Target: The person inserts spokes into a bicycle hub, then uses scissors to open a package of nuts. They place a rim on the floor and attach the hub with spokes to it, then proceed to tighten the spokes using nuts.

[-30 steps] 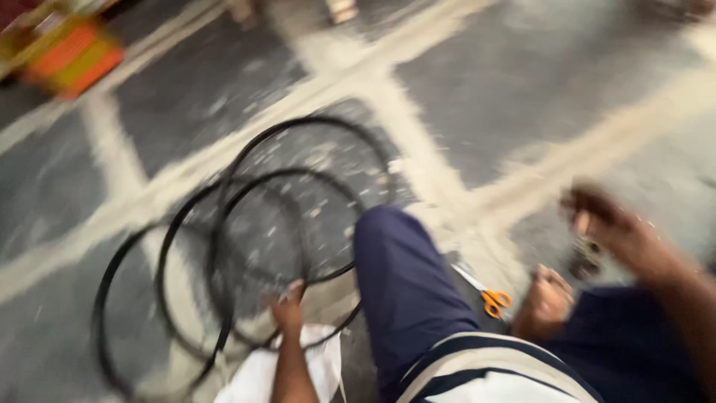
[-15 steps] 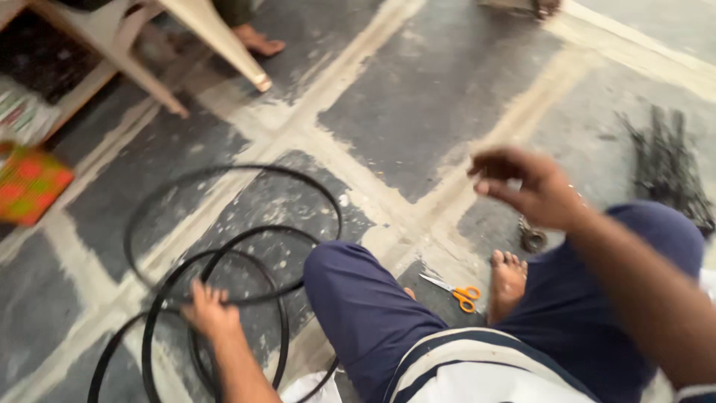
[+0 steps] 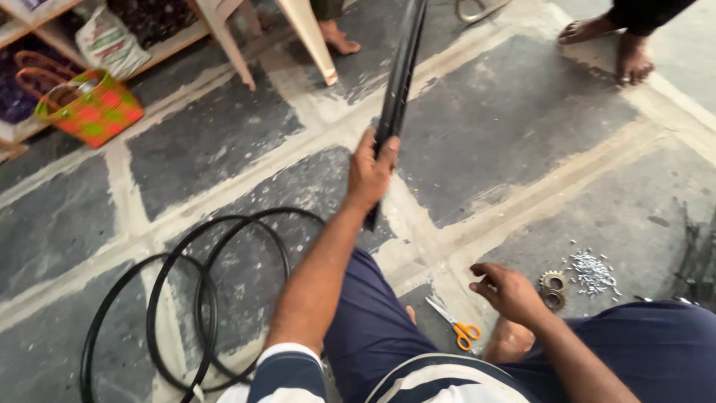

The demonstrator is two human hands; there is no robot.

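Note:
I sit on a stone floor with my knees bent, in dark blue trousers. My left hand (image 3: 371,170) grips a black bicycle rim (image 3: 399,82), which I hold up on edge so it appears as a narrow black bar running to the top of the view. Three more black rims (image 3: 186,298) lie overlapping on the floor at the left. My right hand (image 3: 511,292) hovers low by my right foot, its fingers loosely curled with nothing in them. Orange-handled scissors (image 3: 456,325) lie just left of it, and two small sprockets (image 3: 553,289) lie just right of it.
A heap of small metal bits (image 3: 593,269) lies beside the sprockets, and dark spokes (image 3: 697,254) lie at the right edge. Other people's bare feet (image 3: 619,45) stand at the top. White chair legs (image 3: 302,33), a colourful basket (image 3: 89,108) and a shelf fill the top left.
My left hand has left the rims on the floor and now holds one raised on edge. My right hand has dropped from mid-air to near the sprockets.

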